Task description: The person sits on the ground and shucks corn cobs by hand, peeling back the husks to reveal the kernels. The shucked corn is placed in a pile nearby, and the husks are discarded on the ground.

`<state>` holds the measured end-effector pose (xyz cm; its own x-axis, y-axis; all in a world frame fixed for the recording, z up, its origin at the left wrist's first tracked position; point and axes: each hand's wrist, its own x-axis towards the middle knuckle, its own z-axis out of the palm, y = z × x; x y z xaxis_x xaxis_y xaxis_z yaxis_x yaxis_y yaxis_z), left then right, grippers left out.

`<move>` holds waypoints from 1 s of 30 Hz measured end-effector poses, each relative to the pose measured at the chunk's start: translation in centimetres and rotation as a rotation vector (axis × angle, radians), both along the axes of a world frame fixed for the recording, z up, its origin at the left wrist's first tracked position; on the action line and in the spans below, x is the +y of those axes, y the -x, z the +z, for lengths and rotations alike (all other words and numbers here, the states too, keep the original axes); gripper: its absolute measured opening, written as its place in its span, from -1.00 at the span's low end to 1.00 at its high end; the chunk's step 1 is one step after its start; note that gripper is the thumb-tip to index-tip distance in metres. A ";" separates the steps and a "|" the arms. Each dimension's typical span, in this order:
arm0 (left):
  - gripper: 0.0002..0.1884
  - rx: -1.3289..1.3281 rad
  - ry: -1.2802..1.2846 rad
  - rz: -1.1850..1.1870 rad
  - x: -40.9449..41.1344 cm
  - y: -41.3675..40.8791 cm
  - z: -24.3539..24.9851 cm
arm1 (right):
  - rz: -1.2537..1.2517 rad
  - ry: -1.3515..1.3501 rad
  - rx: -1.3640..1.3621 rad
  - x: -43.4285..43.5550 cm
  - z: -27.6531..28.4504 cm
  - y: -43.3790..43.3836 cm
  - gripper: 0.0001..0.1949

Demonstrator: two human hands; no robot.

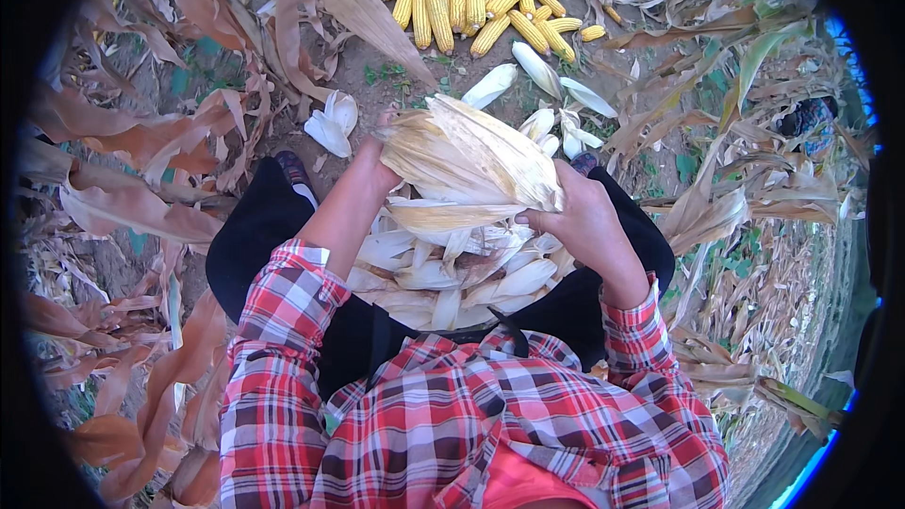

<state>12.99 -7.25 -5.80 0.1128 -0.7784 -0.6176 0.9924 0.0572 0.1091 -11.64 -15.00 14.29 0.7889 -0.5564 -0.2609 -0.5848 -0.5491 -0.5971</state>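
Dry, pale corn husks (481, 155), spread wide, hang between my two hands above my lap. My left hand (385, 148) grips their left end, its fingers partly hidden behind the leaves. At the right end, my right hand (580, 201) pinches the husks, with the thumb along the lower edge. Whether a cob is inside them cannot be seen. Below lies a heap of loose corn husks (452, 283) between my legs. Beyond my hands, a pile of husked yellow corn cobs (475, 3) rests on the soil.
Several pale husk pieces (490, 86) lie between the cobs and my hands, and another husk (332, 124) lies left of my left hand. Dry corn stalks and leaves (141, 134) stand close on the left; more dry leaves (707, 205) are on the right.
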 end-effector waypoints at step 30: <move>-0.49 -0.112 0.030 -0.156 -0.2 3.0 3.1 | 0.405 -0.844 -0.235 2.9 -3.9 -1.1 -0.44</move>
<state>10.01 -7.42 -2.66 0.0567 -0.8095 -0.5844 0.9711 -0.0911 0.2204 -10.54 -12.09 10.36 0.9628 0.0683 -0.2615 -0.2608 -0.0193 -0.9652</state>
